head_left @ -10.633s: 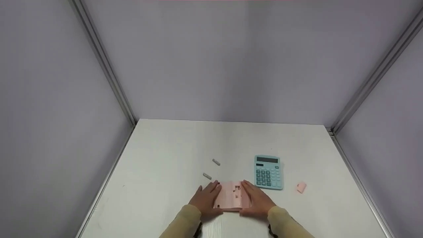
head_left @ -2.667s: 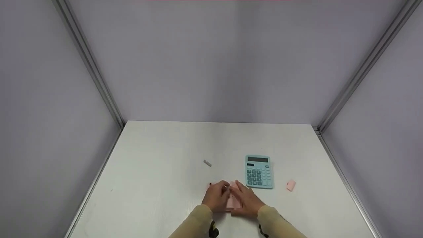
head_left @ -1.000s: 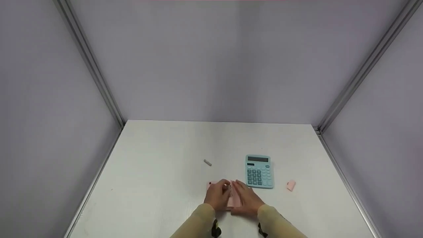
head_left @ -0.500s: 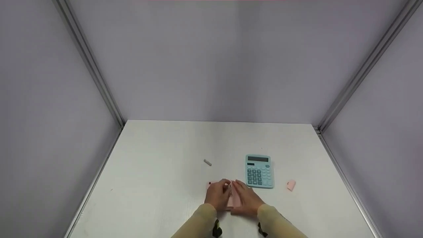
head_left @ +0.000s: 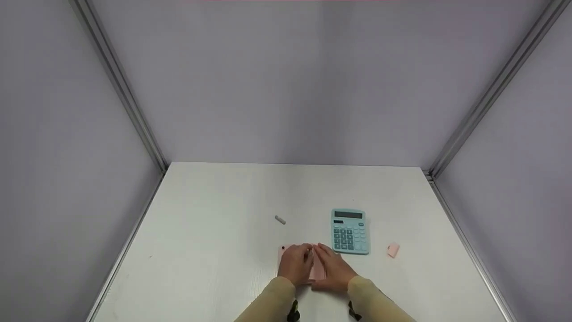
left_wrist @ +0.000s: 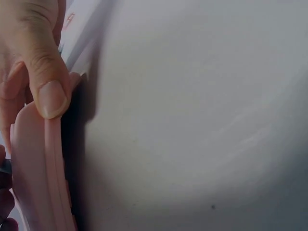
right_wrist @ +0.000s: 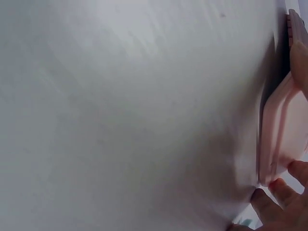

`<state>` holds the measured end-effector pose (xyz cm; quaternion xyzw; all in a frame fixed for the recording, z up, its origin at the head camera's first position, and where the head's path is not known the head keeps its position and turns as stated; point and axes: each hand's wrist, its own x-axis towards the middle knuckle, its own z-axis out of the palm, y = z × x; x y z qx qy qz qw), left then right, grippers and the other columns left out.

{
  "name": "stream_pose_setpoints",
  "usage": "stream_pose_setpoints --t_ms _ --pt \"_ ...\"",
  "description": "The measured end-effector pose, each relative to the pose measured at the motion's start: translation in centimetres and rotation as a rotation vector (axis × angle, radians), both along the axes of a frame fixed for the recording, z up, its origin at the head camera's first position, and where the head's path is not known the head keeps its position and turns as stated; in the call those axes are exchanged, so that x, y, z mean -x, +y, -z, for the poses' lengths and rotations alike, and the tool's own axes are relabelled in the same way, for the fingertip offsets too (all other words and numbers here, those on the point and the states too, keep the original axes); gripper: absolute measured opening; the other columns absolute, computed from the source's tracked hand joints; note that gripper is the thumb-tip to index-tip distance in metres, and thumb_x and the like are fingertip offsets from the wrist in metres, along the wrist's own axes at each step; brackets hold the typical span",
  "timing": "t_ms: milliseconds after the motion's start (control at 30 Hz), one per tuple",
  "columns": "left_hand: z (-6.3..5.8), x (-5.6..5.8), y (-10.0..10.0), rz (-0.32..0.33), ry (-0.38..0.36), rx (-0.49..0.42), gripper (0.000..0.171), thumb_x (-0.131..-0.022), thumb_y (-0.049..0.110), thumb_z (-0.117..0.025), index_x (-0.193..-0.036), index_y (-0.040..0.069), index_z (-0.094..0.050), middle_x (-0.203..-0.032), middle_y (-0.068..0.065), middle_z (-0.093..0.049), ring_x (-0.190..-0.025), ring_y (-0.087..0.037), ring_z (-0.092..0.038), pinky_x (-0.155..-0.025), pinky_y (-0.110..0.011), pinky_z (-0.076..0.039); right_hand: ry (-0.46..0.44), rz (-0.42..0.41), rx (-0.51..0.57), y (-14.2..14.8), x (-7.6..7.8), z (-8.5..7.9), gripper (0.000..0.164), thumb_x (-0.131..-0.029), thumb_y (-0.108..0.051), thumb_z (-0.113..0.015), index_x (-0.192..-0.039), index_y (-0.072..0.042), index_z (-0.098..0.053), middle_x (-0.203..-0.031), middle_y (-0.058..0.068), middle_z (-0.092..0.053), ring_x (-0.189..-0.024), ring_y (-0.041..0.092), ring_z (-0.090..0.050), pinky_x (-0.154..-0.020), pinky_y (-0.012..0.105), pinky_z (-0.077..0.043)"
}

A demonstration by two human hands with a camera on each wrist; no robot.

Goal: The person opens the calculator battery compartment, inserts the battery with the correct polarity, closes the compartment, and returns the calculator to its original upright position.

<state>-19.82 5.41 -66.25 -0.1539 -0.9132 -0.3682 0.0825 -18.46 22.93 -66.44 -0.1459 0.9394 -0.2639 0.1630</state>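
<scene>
A pink calculator (head_left: 318,270) lies face down near the front of the white table, much of it hidden by both hands. My left hand (head_left: 295,264) bends over its middle, where the battery compartment sits. The left wrist view shows its fingers pinching a dark grey battery (left_wrist: 5,166), mostly out of frame. My right hand (head_left: 337,270) grips the calculator's right end, its thumb (left_wrist: 50,96) on the near edge and its other fingertips (right_wrist: 284,190) against the side.
Another battery (head_left: 280,219) lies on the table beyond the pink calculator. A blue calculator (head_left: 350,231), keys up, is just behind the right hand. Farther right lies a small pink battery cover (head_left: 393,250). Grey panels (head_left: 295,85) enclose the table.
Ten seconds ago two batteries lay on the table; now one does. The left hand has gone from the pink calculator's left edge to its middle. The right hand stays on the right end.
</scene>
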Motion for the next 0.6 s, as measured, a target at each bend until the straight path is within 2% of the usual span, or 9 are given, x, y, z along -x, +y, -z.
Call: stream_pose_setpoints --t_ms 267,600 --pt "0.5 0.3 0.1 -0.018 0.107 0.017 0.014 -0.088 0.018 -0.07 -0.1 0.011 -0.071 -0.085 0.003 -0.063 -0.08 -0.012 -0.057 -0.072 -0.032 -0.051 0.005 0.001 0.0 0.1 -0.1 0.1 0.113 -0.066 -0.066 -0.076 -0.155 -0.025 -0.02 -0.159 0.0 -0.017 -0.144 0.029 -0.021 -0.113 0.053 -0.026" --pt "1.1 0.9 -0.7 -0.034 0.086 0.082 0.02 -0.084 0.028 -0.074 -0.098 0.014 -0.072 -0.083 0.005 -0.058 -0.081 -0.013 -0.053 -0.071 -0.032 -0.049 0.002 -0.008 0.015 0.3 0.1 0.2 0.115 -0.065 -0.064 -0.078 -0.155 -0.025 -0.018 -0.159 0.001 -0.017 -0.144 0.031 -0.02 -0.112 0.055 -0.027"
